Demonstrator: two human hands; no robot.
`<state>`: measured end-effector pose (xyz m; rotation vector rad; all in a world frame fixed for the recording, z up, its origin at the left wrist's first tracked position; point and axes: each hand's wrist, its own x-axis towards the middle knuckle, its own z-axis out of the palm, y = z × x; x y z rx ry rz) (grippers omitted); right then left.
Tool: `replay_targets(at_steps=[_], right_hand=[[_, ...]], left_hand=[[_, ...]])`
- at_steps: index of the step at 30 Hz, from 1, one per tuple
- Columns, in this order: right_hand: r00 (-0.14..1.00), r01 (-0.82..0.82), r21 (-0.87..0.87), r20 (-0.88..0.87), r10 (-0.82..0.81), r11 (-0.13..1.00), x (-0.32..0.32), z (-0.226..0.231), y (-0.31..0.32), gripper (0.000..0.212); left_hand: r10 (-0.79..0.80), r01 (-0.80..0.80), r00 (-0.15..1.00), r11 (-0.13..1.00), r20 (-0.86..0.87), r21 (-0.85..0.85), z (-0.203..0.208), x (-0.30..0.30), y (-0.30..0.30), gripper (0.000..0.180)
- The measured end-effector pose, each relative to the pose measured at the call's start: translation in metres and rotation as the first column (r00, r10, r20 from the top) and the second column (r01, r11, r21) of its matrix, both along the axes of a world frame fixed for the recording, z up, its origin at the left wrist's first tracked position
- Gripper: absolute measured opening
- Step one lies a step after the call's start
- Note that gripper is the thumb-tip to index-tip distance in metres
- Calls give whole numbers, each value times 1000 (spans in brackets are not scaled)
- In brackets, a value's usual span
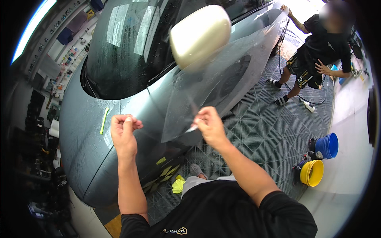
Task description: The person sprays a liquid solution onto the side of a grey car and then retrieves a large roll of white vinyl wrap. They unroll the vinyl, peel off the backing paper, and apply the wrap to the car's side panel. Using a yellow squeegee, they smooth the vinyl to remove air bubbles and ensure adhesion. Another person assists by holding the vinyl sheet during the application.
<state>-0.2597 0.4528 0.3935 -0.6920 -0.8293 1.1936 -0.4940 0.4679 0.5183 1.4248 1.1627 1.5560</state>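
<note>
A large sheet of clear film (254,59) stretches along the side of a grey car (139,115), partly below a gold-coloured mirror (202,35). My right hand (210,127) pinches the film near its close end, where a small white piece (192,129) sticks out below the fingertips. My left hand (124,135) is raised over the fender with its fingers curled together; whether something thin is between them cannot be made out. At the far end, a co-worker's hand (284,8) holds the film's upper corner.
The co-worker (323,43) stands at the right. A lime-green tool (104,121) lies on the wet hood. Blue (327,145) and yellow (311,173) buckets stand by the wall, a spray bottle (308,106) on the tiled floor, and a yellow cloth (178,185) near my feet.
</note>
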Motion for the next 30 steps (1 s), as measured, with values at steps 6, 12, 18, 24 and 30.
replay_targets(at_steps=[6,12,18,24,30], right_hand=[[871,392,-247,410,-271,886,191,-126,-55,6],[575,752,-325,748,-331,573,371,-168,-99,10],[499,830,-306,781,-377,466,490,-199,-106,11],[785,589,-464,133,-605,662,541,-158,-144,8],[871,419,-332,-115,-478,845,549,-127,-186,8]], left_hand=[[47,-47,995,999,90,3,-11,42,-15,7],[-229,239,937,971,265,-7,16,107,-26,8],[-465,538,779,840,421,-68,43,169,-18,4],[-556,564,821,825,130,-33,55,238,-85,11],[-477,479,878,876,49,-53,30,254,-115,12]])
